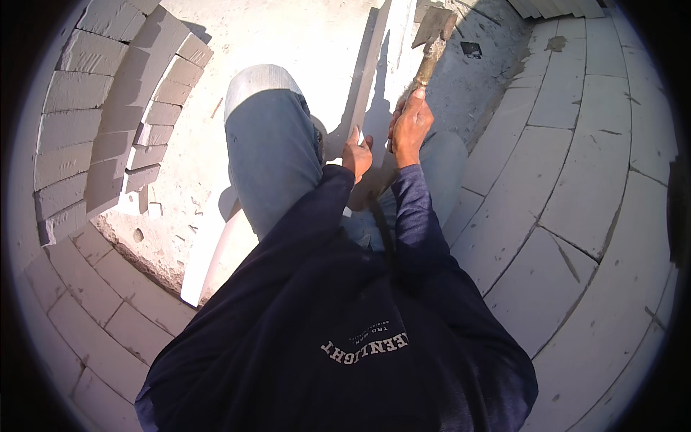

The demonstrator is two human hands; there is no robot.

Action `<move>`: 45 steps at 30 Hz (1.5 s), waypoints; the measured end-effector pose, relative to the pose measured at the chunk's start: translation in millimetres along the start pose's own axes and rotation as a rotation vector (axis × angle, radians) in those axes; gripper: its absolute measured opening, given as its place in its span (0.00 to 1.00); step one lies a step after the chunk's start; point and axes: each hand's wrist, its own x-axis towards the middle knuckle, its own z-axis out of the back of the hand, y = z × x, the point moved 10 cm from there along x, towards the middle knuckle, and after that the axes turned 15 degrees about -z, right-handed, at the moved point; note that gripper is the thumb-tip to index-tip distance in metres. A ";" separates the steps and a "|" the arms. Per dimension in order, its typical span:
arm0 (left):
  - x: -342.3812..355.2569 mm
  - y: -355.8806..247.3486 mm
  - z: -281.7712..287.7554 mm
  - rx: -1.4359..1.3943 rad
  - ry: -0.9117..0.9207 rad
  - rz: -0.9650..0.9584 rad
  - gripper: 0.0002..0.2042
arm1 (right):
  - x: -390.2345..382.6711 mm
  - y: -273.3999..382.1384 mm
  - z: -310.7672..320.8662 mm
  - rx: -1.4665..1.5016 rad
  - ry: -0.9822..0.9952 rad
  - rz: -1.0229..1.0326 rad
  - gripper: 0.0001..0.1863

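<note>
My right hand point(412, 128) is closed round the handle of a hatchet-like tool point(427, 66). Its flat, wide metal head points away from me, at the far end. My left hand point(357, 154) grips the edge of a long pale block point(368, 86), thumb and fingers closed on it. This block stretches away from me between my bent legs, its far part bright in the sun. The tool is just right of the block, and whether the two touch I cannot tell.
Stacked pale blocks point(75, 126) curve along the left. A wall of large pale blocks point(576, 180) rises on the right. Near my left knee, a white strip point(205, 263) lies on rough concrete floor point(194, 129). A small dark scrap point(471, 50) lies beyond the tool.
</note>
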 end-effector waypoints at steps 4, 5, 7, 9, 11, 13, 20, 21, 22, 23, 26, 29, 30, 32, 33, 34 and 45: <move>12.9 17.4 -10.9 -0.149 -0.009 0.040 0.31 | 23.4 -39.4 -0.4 -0.138 -0.077 0.170 0.33; 2.3 -5.1 -16.7 0.116 0.058 -0.058 0.31 | 36.0 -61.5 0.6 -0.256 -0.070 0.013 0.33; -5.0 -29.6 -18.4 0.366 0.105 -0.151 0.30 | 34.2 -73.2 3.1 -0.144 0.006 -0.235 0.33; -6.4 -24.1 -17.6 0.331 0.098 -0.119 0.30 | 18.2 -50.5 -1.5 -0.068 0.050 -0.352 0.33; -4.1 -20.4 -15.7 0.370 0.094 -0.132 0.30 | 8.9 -34.5 -0.5 -0.058 0.044 -0.283 0.33; 4.9 2.8 -6.8 0.128 0.021 -0.033 0.29 | 1.7 -25.6 0.9 -0.048 0.030 -0.164 0.33; 1.3 -19.6 -20.5 0.351 0.127 -0.216 0.29 | 24.4 -63.7 2.7 -0.232 -0.099 -0.048 0.31; -1.2 -24.4 -24.1 0.372 0.149 -0.202 0.29 | 31.4 -74.1 5.3 -0.242 -0.095 -0.122 0.31; -0.2 -25.4 -19.3 0.380 0.122 -0.204 0.29 | 31.0 -74.8 0.4 -0.254 -0.073 -0.195 0.31; 0.3 -25.9 -15.8 0.388 0.095 -0.205 0.29 | 30.2 -68.8 -3.9 -0.213 -0.030 -0.205 0.31; -1.2 -25.2 -11.9 0.391 0.056 -0.181 0.29 | 16.5 -52.3 -10.4 -0.107 0.050 -0.298 0.32; -8.3 -31.3 -14.8 0.385 0.092 -0.147 0.29 | 18.0 -62.4 -5.2 -0.063 0.031 -0.326 0.32; -10.5 -34.5 -17.0 0.383 0.114 -0.136 0.29 | 18.3 -67.1 -4.7 -0.055 0.020 -0.336 0.32; -10.7 -33.2 -16.2 0.386 0.101 -0.145 0.30 | 14.5 -72.1 -5.3 -0.028 0.022 -0.339 0.32; -8.4 -33.3 -13.8 0.397 0.092 -0.175 0.31 | 15.6 -79.0 -8.0 0.002 0.027 -0.356 0.33; -7.7 -38.4 -15.6 0.402 0.085 -0.212 0.31 | 17.8 -80.0 -8.2 0.031 0.032 -0.364 0.33; -10.0 -37.6 -14.2 0.423 0.079 -0.228 0.30 | 10.8 -15.1 4.3 -0.094 -0.053 0.113 0.33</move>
